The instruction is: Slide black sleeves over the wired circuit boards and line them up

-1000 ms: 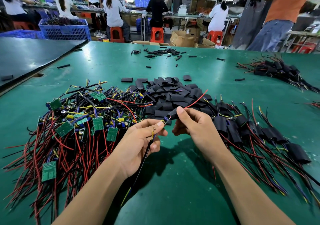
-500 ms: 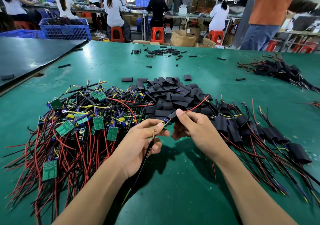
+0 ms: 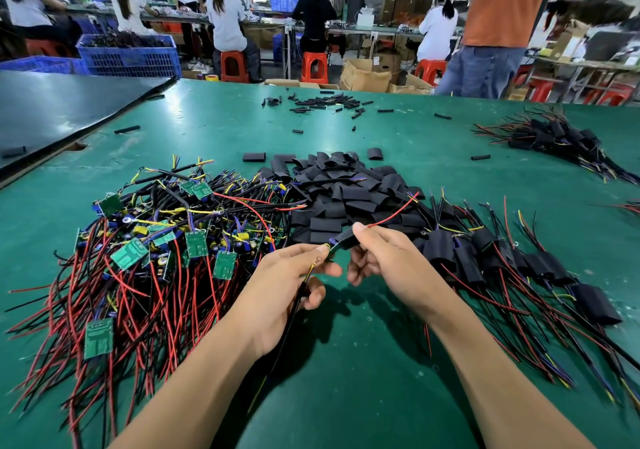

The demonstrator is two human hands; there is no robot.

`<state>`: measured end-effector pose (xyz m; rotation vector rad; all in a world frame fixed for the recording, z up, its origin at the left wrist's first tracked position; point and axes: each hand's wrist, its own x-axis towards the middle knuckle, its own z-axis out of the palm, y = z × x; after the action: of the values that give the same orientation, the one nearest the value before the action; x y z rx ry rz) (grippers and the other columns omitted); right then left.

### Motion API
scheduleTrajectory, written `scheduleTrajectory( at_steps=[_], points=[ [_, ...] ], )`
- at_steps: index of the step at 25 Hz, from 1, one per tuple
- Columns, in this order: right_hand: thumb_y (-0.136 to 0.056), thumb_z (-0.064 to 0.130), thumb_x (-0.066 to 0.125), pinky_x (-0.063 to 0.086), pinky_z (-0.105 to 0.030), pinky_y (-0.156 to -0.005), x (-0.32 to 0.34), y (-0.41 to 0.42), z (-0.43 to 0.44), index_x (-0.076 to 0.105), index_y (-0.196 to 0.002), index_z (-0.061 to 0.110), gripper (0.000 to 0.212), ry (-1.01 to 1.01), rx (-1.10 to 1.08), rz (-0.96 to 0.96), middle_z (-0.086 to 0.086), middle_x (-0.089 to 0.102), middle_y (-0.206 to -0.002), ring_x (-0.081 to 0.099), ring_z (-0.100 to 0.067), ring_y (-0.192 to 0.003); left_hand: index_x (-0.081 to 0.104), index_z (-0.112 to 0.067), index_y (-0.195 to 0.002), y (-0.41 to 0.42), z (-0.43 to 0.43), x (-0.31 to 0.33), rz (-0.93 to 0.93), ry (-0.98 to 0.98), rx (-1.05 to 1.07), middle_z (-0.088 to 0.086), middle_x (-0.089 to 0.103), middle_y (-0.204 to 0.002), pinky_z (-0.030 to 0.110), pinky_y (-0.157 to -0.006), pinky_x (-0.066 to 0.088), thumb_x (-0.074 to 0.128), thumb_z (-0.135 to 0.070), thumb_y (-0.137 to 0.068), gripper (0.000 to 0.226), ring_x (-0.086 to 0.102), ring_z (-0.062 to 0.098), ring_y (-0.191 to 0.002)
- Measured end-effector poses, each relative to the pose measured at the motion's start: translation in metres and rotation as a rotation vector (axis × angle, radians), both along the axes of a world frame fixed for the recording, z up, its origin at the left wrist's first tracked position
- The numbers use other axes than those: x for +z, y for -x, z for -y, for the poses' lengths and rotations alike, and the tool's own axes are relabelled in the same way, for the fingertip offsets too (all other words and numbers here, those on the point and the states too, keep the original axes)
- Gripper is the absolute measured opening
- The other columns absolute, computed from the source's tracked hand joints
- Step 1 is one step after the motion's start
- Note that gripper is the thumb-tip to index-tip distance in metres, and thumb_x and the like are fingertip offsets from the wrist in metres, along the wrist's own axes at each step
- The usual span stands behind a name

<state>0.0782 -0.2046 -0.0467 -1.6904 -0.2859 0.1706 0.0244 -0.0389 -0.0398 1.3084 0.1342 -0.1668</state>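
Note:
My right hand (image 3: pixel 384 258) pinches a black sleeve (image 3: pixel 344 236) between thumb and forefinger; a red wire (image 3: pixel 394 211) sticks out past it. My left hand (image 3: pixel 287 282) pinches the wired circuit board's end at the sleeve's mouth, its black and yellow leads (image 3: pixel 294 306) hanging through my palm. A heap of bare green boards with red and black wires (image 3: pixel 145 251) lies at the left. Loose black sleeves (image 3: pixel 346 192) are piled just beyond my hands. Sleeved boards (image 3: pixel 485 258) lie in a row at the right.
The green table (image 3: pixel 346 379) carries a second bundle of sleeved boards (image 3: pixel 557 140) at the far right and scattered thin black tubes (image 3: pixel 322 102) at the back. A dark board (image 3: pixel 52 113) lies at the left. A person in orange (image 3: pixel 498 26) stands beyond the far edge.
The sleeve has moved slightly along the board between my fingers. Both hands stay in place. The person in orange has shifted behind the table.

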Motion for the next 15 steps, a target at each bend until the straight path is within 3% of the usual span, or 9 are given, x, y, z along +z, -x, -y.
scheduleTrajectory(
  at_steps=[2,5,9,12,15],
  points=[
    [-0.106,0.03,0.046,0.049,-0.028,-0.055,0.0014,0.0022,-0.0024,0.057,-0.073,0.013,0.039,0.015,0.02,-0.013,-0.007,0.056,-0.068,0.061,-0.023,-0.058,0.061,-0.011,-0.087,-0.0003,-0.0021,0.0005,0.004,-0.018,0.001,0.009,0.072,-0.084,0.024,-0.05,0.031,0.057,-0.028,-0.098,0.02,0.04,0.016,-0.045],
    [-0.105,0.037,0.046,0.048,-0.032,-0.059,0.0002,0.0048,-0.0057,0.055,-0.075,0.013,0.04,0.091,0.026,-0.003,-0.013,0.06,-0.067,0.061,-0.021,-0.056,0.062,-0.01,-0.088,-0.0005,-0.0037,0.0013,0.019,-0.006,-0.022,0.009,0.073,-0.084,0.023,-0.049,0.033,0.059,-0.03,-0.096,0.022,0.042,0.014,-0.045],
    [-0.096,0.052,0.051,0.053,-0.038,-0.062,0.0032,0.0053,-0.0063,0.062,-0.074,0.016,0.045,0.029,-0.012,-0.008,-0.006,0.065,-0.069,0.064,-0.021,-0.06,0.065,-0.006,-0.09,-0.0013,-0.0023,0.0013,0.015,0.041,-0.061,0.011,0.074,-0.086,0.023,-0.048,0.036,0.056,-0.029,-0.098,0.025,0.042,0.015,-0.044],
    [-0.08,0.061,0.062,0.059,-0.045,-0.073,-0.0008,0.0062,-0.0078,0.07,-0.088,0.023,0.04,0.119,-0.181,0.082,-0.002,0.074,-0.08,0.069,-0.02,-0.063,0.066,-0.006,-0.088,-0.0022,-0.0012,-0.0001,-0.024,0.052,-0.056,0.012,0.075,-0.088,0.024,-0.05,0.038,0.056,-0.032,-0.098,0.03,0.041,0.015,-0.042],
    [-0.078,0.049,0.077,0.059,-0.039,-0.071,-0.0034,0.0058,-0.0063,0.067,-0.095,0.028,0.029,0.055,-0.339,0.154,0.002,0.073,-0.084,0.071,-0.018,-0.068,0.068,-0.003,-0.094,-0.0024,0.0007,-0.0019,-0.056,0.055,-0.053,0.012,0.075,-0.088,0.024,-0.052,0.039,0.055,-0.037,-0.098,0.036,0.041,0.015,-0.042]
  ],
)
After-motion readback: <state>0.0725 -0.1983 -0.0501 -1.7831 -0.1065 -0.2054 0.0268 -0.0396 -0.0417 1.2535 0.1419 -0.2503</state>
